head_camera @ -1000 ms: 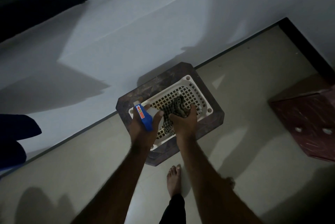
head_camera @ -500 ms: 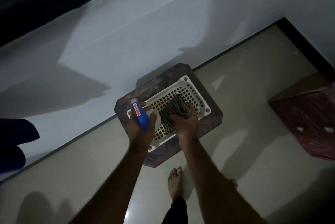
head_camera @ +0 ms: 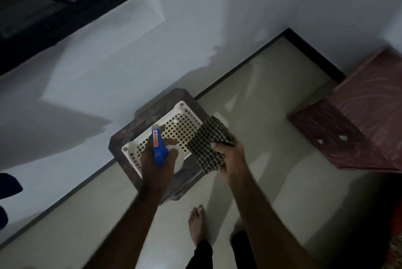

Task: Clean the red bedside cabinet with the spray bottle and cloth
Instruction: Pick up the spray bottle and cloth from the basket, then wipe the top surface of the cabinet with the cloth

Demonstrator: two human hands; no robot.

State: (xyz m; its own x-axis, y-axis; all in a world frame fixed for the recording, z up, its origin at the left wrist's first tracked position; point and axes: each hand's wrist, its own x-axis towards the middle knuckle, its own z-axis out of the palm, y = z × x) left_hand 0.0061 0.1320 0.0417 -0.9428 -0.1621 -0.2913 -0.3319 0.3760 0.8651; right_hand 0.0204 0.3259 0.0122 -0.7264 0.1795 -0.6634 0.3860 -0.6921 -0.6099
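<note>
In the head view, a spray bottle (head_camera: 159, 149) with a blue trigger head and a white body is gripped in the left hand (head_camera: 152, 166) just left of the frame's centre, the fingers and thumb curled round it. A dark checked cloth (head_camera: 206, 144) is clutched in the right hand (head_camera: 231, 157) just beside it, the fingers closed on its lower edge. The two hands are held near each other but apart.

Both are seen over a white perforated plastic basket (head_camera: 182, 105), which is set on a dark brown stool (head_camera: 139, 125) against the pale wall (head_camera: 195, 29). The cloth overlaps the basket's right end; whether it touches the basket cannot be told.

The red bedside cabinet (head_camera: 339, 134) is found at the right edge of the frame, on the tiled floor (head_camera: 272, 116) near the room's corner, well apart from both hands. Two pale knobs are seen on its front. A bare foot (head_camera: 195, 225) is planted on the floor at lower centre.
</note>
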